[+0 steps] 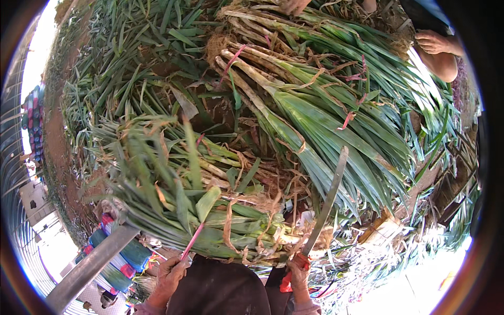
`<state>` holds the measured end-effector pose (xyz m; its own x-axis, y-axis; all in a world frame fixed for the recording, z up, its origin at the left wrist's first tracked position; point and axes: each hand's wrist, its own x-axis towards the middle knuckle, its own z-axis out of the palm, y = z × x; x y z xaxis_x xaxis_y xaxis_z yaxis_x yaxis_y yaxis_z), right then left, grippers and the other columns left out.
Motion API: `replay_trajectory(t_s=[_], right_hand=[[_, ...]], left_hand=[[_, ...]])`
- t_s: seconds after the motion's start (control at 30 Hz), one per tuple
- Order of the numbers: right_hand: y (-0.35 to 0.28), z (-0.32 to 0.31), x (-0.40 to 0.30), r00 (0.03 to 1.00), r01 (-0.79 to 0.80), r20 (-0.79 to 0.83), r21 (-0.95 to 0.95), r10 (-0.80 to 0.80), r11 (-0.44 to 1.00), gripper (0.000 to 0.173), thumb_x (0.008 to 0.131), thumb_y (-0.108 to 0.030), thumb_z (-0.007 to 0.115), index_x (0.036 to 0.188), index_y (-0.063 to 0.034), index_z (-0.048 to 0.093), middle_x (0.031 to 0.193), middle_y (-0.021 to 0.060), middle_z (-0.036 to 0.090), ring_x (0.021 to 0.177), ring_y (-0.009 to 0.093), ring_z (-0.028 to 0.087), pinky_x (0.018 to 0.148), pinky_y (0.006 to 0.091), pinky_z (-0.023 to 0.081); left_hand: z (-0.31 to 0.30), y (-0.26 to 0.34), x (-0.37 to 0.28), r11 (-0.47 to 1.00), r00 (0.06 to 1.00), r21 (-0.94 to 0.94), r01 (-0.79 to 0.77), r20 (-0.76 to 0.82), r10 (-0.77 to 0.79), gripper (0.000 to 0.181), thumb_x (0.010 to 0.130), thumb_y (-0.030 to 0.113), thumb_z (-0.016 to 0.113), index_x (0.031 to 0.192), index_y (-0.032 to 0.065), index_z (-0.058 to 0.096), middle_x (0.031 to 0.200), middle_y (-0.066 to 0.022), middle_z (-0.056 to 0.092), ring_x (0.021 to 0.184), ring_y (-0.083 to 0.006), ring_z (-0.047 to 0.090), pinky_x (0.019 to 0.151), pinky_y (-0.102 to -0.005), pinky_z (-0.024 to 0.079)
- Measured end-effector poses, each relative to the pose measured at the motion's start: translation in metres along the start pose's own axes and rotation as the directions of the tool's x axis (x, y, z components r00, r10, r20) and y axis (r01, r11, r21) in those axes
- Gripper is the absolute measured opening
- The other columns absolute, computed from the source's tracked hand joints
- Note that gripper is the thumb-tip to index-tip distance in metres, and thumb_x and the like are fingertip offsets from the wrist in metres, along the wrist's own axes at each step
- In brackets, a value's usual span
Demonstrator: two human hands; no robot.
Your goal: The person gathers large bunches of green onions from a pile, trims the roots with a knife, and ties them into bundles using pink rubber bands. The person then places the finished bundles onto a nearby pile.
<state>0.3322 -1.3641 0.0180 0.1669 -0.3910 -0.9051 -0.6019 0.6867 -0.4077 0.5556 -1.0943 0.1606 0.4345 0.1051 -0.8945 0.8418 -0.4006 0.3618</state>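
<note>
My left hand (170,275) pinches a pink tie strip (192,242) that runs up taut to the leaves of a leek bundle (236,232). This bundle lies across in front of my dark-clothed knees, leaves to the left and roots to the right. In my right hand (300,275) is a long knife (327,201), its handle wrapped in orange-red material. The blade points up and away, past the root end of the bundle. Some leaf tips at the left are blurred. Just beyond lie more leeks (214,165) with dry, brown outer leaves.
Large leek bundles (299,102) with pink ties lie beyond, toward the right. Loose cut leaves (130,51) cover the far left. A metal pole (94,264) slants in at lower left beside wrapped bundles (118,256). Another person's hand (435,41) rests at upper right; another hand (294,5) touches leeks.
</note>
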Motion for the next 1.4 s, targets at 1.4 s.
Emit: replay_trajectory(t_s=[1.4], right_hand=[[-0.403, 0.181, -0.105, 0.535, 0.844, 0.653, -0.38, -0.536, 0.379, 0.034, 0.073, -0.006, 0.07, 0.104, 0.0026, 0.058, 0.088, 0.0056, 0.064, 0.078, 0.008, 0.058, 0.068, 0.0215, 0.048]], left_hand=[[0.13, 0.058, -0.056, 0.992, 0.909, -0.122, -0.026, 0.41, 0.075, 0.032, 0.08, 0.026, 0.068, 0.076, 0.0058, 0.044, 0.062, 0.0014, 0.043, 0.054, -0.0076, 0.041, 0.047, -0.0231, 0.035]])
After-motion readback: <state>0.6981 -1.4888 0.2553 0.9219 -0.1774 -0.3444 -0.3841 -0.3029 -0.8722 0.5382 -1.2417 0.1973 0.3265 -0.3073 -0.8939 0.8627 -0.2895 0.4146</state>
